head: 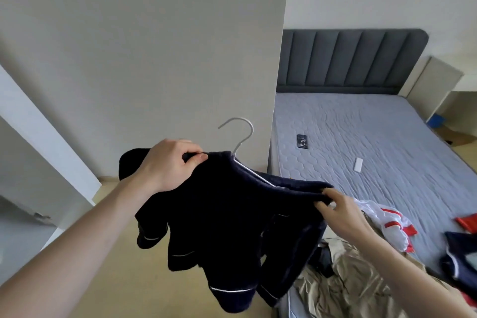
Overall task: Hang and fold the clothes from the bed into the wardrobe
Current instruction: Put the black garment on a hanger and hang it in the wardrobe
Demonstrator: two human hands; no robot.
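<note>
Hanging between both hands, a dark navy garment (219, 219) with white piping sits on a white hanger (244, 147), held up beside the bed (361, 137). The left hand (170, 165) pinches one shoulder of the cloth near the hook; the right hand (340, 210) grips the other shoulder, lower and over the bed's edge. Beige (343, 281), white-and-red (387, 224) and navy (459, 253) clothes lie on the mattress behind it.

Both arms reach forward — left hand (167, 165) and right hand (340, 210) each pinching with curled fingers
</note>
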